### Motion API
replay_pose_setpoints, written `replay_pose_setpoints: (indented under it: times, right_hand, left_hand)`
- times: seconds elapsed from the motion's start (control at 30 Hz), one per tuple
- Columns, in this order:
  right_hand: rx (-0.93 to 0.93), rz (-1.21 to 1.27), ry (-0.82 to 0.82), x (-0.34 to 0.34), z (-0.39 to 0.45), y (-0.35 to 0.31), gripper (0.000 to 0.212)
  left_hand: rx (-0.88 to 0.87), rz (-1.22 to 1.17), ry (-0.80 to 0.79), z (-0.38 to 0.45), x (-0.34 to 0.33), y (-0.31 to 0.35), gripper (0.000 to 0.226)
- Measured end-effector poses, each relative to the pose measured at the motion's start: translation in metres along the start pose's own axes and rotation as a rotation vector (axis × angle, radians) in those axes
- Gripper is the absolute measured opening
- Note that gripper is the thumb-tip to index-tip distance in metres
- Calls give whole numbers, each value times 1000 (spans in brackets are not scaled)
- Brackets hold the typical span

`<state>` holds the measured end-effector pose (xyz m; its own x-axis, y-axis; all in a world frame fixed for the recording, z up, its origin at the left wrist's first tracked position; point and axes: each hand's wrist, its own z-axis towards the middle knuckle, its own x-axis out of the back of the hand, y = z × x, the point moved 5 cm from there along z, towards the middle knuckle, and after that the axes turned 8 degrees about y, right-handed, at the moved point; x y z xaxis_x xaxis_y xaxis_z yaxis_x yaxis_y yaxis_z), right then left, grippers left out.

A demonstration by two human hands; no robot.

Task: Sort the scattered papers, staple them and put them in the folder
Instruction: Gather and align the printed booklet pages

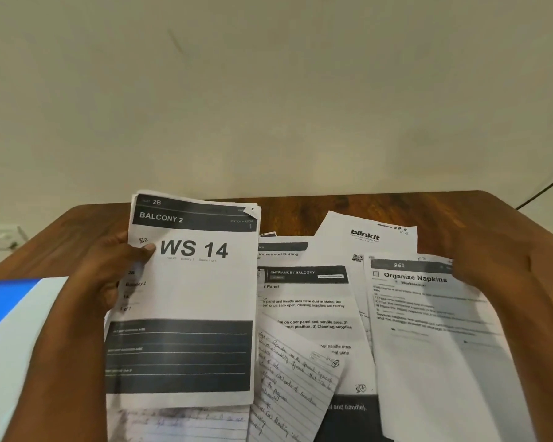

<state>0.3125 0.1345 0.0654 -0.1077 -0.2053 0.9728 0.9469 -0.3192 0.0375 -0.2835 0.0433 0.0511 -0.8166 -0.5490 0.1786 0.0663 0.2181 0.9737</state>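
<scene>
My left hand (115, 266) grips the left edge of a small stack of sheets, thumb on the top page headed "WS 14" (189, 298), held up off the table. My right hand (489, 260) holds the "Organize Napkins" sheet (428, 330) at its upper right corner. Between them lie loose papers: an "Entrance / Balcony" sheet (307, 301), a "blinkit" sheet (364, 234), and a lined handwritten page (294, 378). A blue and white folder (10, 314) lies at the left edge. No stapler is visible.
The wooden table (300, 212) ends at a plain cream wall. A dark cable (543, 189) runs down at the far right. Another handwritten lined sheet (179, 422) lies under the held stack near the bottom edge.
</scene>
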Motion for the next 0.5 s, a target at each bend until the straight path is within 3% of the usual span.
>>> replay_pose_setpoints:
  times: [0.1,0.17,0.27,0.33,0.5]
  right_hand:
    - [-96,56,-1,-2,-3,3,17]
    - [-97,109,28,3,-7,-2,23]
    - [110,151,125,17,-26,-39,61]
    - [201,196,145,25,-46,-70,66]
    - [234,643,-226,8,-75,-125,52]
  left_hand:
    - [-1,-1,13,2,5,-2,18]
    - [-10,8,21,3,7,-2,20]
    - [4,12,10,1,6,-3,23]
    - [9,10,9,1,6,-3,22]
    - [25,-11,9,-1,6,-2,24]
